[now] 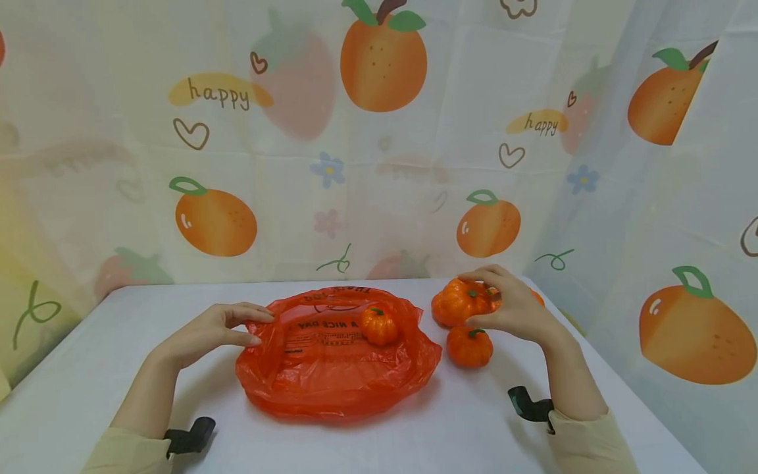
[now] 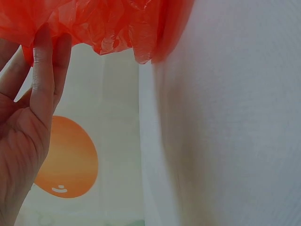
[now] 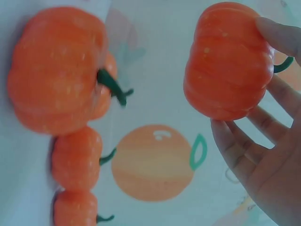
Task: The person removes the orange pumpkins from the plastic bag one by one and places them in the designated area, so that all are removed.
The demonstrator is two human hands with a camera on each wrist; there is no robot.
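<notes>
A red plastic bag (image 1: 320, 395) lies spread on the table with its mouth facing up, and one small orange pumpkin (image 1: 379, 326) sits inside it. My left hand (image 1: 210, 332) pinches the bag's left rim between thumb and fingers; crumpled bag film (image 2: 108, 23) hangs at those fingertips in the left wrist view. Raised above the table, my right hand (image 1: 521, 306) grips a ribbed toy pumpkin (image 3: 229, 61) with a green stem, thumb on one side and fingers on the other. Below it, another small pumpkin (image 1: 470, 347) rests beside the bag's right edge.
In the right wrist view a larger pumpkin (image 3: 56, 70) stands on the table, partly covering another, with smaller pumpkins (image 3: 77, 157) alongside. The white table (image 1: 148, 299) ends at a fruit-printed curtain (image 1: 391, 217) behind and at the right.
</notes>
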